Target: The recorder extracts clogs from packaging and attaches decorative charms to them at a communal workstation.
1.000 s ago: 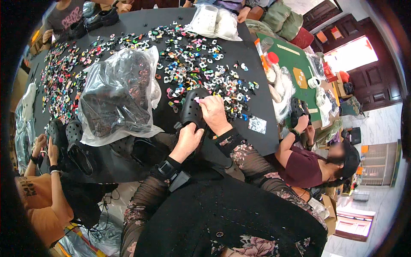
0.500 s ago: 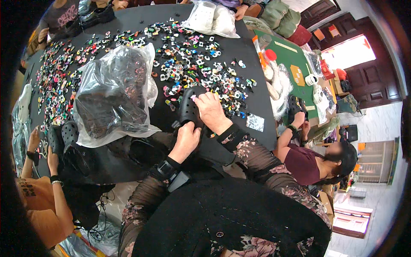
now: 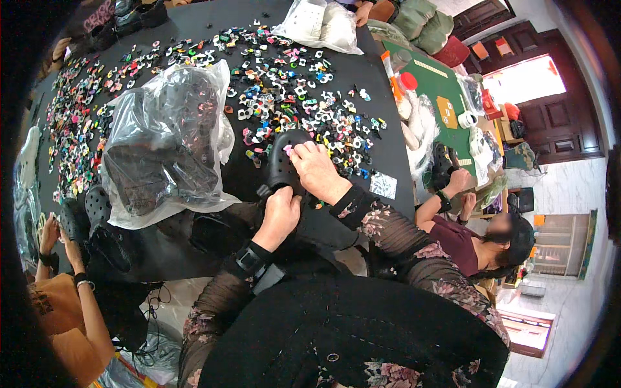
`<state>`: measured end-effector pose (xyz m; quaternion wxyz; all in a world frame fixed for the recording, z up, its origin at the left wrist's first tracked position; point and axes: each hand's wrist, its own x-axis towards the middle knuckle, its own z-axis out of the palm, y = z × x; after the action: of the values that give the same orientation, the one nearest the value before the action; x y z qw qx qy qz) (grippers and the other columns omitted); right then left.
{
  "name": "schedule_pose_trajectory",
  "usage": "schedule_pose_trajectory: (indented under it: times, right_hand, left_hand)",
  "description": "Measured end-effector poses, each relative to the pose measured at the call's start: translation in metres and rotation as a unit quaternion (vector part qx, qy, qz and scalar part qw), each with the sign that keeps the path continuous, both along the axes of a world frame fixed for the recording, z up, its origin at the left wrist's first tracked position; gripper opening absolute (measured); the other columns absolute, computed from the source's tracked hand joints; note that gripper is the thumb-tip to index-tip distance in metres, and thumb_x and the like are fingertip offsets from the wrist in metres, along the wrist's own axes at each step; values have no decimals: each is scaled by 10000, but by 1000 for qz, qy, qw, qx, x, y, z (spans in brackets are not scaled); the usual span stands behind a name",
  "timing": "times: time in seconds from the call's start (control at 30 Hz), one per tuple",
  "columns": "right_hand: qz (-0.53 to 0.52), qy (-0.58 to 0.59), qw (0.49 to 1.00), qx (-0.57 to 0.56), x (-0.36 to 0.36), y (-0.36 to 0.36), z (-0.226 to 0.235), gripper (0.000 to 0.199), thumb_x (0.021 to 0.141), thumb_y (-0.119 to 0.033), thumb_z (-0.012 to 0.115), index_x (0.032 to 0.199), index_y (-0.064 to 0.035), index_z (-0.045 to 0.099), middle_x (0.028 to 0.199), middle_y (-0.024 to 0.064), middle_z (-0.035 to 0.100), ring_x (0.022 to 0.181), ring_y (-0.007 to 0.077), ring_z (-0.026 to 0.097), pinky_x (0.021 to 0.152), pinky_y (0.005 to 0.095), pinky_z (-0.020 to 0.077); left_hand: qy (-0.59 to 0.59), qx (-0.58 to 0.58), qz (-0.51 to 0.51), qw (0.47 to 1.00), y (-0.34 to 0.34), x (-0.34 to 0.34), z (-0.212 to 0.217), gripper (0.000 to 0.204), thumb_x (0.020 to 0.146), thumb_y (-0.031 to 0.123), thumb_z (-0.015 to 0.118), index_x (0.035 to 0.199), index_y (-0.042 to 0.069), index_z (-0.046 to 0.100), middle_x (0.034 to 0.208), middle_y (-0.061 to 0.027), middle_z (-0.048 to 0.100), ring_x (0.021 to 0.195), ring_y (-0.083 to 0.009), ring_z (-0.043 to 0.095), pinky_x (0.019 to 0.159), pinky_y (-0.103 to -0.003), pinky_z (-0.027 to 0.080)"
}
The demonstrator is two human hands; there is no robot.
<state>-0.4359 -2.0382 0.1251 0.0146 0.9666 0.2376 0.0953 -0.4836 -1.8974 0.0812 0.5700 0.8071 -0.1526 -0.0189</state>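
On the black tabletop (image 3: 381, 123), a big clear shoe bag (image 3: 165, 145) occupies the space left of the black clog (image 3: 279, 165), whose toe points away. The left hand (image 3: 281, 215) has its grip closed around the opening; the right hand (image 3: 319, 172) has its grip pinching a pink charm (image 3: 288, 149) on top. Loose charms (image 3: 278, 97) lie near the toe.

A dark panelled door (image 3: 560, 132) (bright light (image 3: 525, 79) glaring beside it) stands near a pale veined wall (image 3: 561, 181).
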Motion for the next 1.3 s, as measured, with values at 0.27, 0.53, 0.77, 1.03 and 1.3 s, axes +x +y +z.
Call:
schedule_pose_trajectory:
  times: [0.27,0.53,0.77,1.03,1.3]
  right_hand:
    - [4,-5,999,-36,5,1,-8,258,797,-142,495,998,-25,608,890,42,523,888,206,470,707,342,355]
    - [-53,10,990,131,3,-3,-10,267,764,-70,522,983,-101,672,869,42,535,896,242,489,714,370,369]
    - [-98,23,930,354,-5,-19,-24,251,745,-28,552,927,-111,703,868,79,629,805,275,576,717,387,444]
    - [-216,8,844,490,-14,-7,-25,205,742,-90,628,933,-32,676,827,140,635,772,303,602,712,376,477]
    - [-194,-60,911,359,-7,21,-21,323,712,-225,670,991,-75,609,911,111,527,906,304,495,786,408,402]
  left_hand:
    - [13,21,-34,999,2,4,1,157,747,45,597,699,-29,468,718,-250,536,736,-444,536,630,-489,425]
    - [-22,-7,-3,1000,3,4,-3,252,759,79,627,658,-34,426,636,-245,479,588,-411,493,515,-436,375]
    - [62,10,-34,997,9,2,7,314,783,166,639,676,-53,442,593,-207,486,521,-289,449,522,-393,388]
    - [81,32,-46,995,7,1,19,313,790,184,630,705,-59,452,625,-212,505,555,-296,460,558,-404,395]
    - [45,61,-36,996,7,0,17,277,789,148,630,709,-69,476,631,-224,517,568,-322,505,547,-408,390]
